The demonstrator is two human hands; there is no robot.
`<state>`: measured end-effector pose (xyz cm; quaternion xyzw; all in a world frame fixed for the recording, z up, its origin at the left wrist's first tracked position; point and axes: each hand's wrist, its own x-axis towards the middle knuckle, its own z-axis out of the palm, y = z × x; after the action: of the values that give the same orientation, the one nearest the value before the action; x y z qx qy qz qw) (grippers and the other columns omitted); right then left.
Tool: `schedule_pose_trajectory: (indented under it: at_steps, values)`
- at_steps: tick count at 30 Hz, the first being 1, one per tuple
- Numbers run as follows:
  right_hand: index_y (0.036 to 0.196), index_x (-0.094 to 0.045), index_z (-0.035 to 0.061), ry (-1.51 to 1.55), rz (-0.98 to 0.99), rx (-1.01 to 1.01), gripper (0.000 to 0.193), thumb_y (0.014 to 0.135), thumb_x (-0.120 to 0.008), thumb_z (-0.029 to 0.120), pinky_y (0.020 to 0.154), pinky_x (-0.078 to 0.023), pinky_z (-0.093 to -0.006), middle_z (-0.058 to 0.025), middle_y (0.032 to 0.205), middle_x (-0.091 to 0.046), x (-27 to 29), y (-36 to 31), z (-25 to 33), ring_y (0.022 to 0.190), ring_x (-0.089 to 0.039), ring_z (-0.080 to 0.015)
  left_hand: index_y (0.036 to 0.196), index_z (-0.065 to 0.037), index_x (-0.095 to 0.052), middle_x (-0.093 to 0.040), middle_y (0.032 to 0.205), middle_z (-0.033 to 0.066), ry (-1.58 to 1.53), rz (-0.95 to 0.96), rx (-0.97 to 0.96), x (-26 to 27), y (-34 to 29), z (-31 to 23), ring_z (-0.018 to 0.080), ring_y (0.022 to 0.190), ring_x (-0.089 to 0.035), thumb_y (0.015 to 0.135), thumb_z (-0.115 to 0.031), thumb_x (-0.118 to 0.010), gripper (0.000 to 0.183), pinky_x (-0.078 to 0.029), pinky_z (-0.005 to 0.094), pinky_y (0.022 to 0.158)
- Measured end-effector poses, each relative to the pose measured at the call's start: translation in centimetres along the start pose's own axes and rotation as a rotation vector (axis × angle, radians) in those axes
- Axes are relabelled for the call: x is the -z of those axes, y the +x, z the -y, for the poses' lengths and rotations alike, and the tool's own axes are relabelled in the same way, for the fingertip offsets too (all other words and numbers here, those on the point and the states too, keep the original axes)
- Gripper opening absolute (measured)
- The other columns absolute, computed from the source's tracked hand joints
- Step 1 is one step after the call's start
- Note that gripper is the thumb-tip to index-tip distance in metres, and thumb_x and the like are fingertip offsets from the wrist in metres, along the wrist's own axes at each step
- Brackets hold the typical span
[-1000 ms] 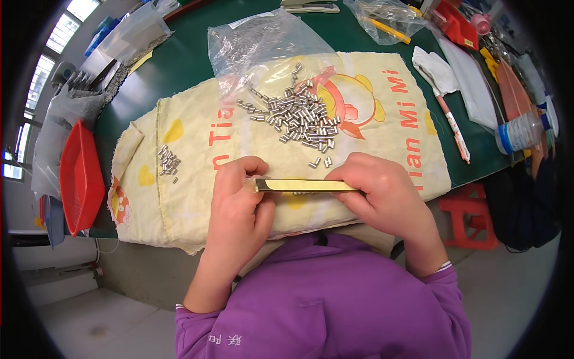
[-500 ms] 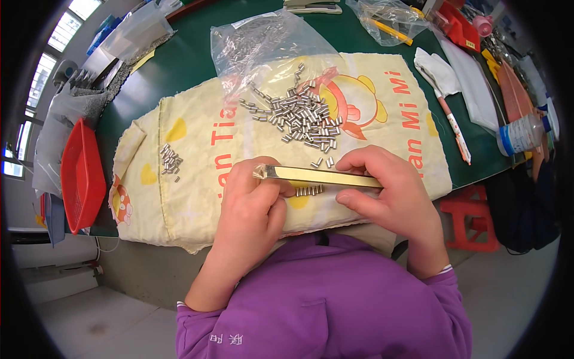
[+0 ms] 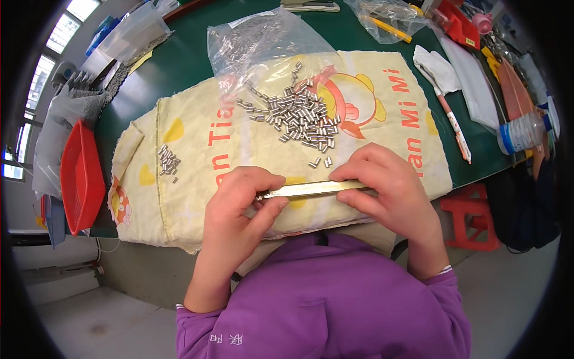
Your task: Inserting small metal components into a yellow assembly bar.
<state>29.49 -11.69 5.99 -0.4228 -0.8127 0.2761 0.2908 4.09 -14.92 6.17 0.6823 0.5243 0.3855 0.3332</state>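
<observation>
my left hand (image 3: 236,206) is pinched shut, thumb and fingers grasping the left end of a slim, pale-yellow strip-like piece (image 3: 308,189) with a metallic edge. my right hand (image 3: 391,188) grips its other end, thumb below and forefinger above, the rest of the fingers curled. the piece lies level between my two hands, over the yellow printed cloth (image 3: 197,119).

i count one strip-like piece. just beyond my right fingertips lie two loose metal cylinders (image 3: 314,163), a little apart from each other. past them, ahead of the gap between my hands, is one big heap of the same cylinders (image 3: 302,116), too many to count. well to the left of my left hand sits one small cluster (image 3: 168,160), overlapping too much to number. one pen (image 3: 454,128) lies beyond my right hand, to the right.

farthest ahead of my hands, a clear plastic bag (image 3: 257,39) holds many small metallic pieces. ahead and to the right, a smaller clear bag (image 3: 385,15) has a yellow stick (image 3: 391,29) in it. far left of my left hand stands a red tray (image 3: 81,179); i cannot tell what is inside. a clear bottle (image 3: 520,133) with a blue label lies far right of my right hand.
</observation>
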Motion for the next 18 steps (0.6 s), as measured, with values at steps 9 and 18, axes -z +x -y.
schedule_pose_trajectory:
  at_steps: [9,18]
  values:
    - [0.100,-0.071,0.0090,-0.134,-0.016,0.060,0.024,0.078,-0.080,0.016,0.083,-0.048,-0.0394,-0.0058,0.094,-0.060,-0.5,-0.1,0.0,0.095,-0.058,-0.0278,0.094,-0.006,-0.069,-0.063,0.092,0.0066,0.279,-0.036,-0.235,-0.5,0.3,1.7,0.0275,0.090,-0.058,0.074,-0.004,-0.081,0.023,-0.045,0.0383,0.081]
    - [0.095,-0.066,0.0113,-0.188,-0.035,0.061,0.021,0.079,-0.078,0.012,0.080,-0.047,-0.0398,-0.0044,0.095,-0.059,-0.8,-1.1,0.7,0.091,-0.058,-0.0273,0.086,-0.008,-0.064,-0.060,0.089,0.0062,0.295,0.043,-0.245,0.2,-0.4,1.4,0.0285,0.088,-0.056,0.071,-0.003,-0.082,0.024,-0.043,0.0400,0.079]
